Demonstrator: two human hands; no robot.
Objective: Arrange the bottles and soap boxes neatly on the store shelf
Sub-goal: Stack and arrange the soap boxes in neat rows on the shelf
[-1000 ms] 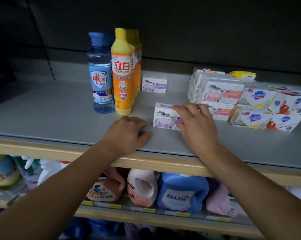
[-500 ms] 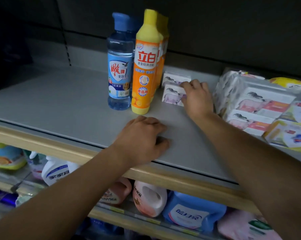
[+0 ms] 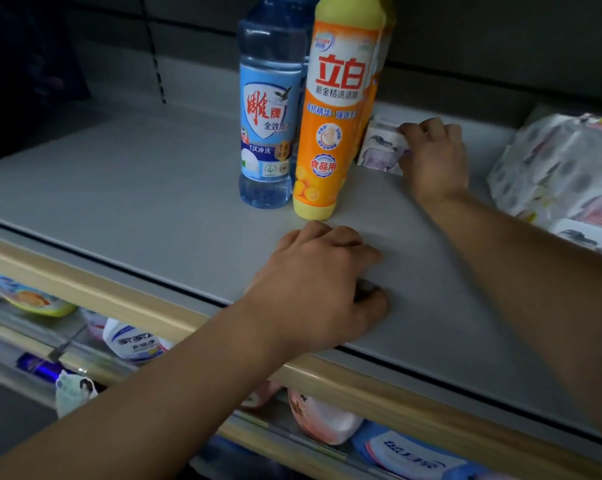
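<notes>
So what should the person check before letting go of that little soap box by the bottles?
1. Right hand grips the small white soap box with purple print: ok.
2. Box sits flat on the grey shelf: ok.
3. Box is close beside the tall yellow and orange bottle; touching or not: cannot tell.
4. Yellow bottle and clear blue-labelled bottle stand upright: ok.
5. Left hand rests on the shelf front, away from the bottles: ok.
6. Box lined up with another box behind it: cannot tell, hidden.

Detergent jugs (image 3: 324, 419) on the lower shelf (image 3: 175, 317)
</notes>
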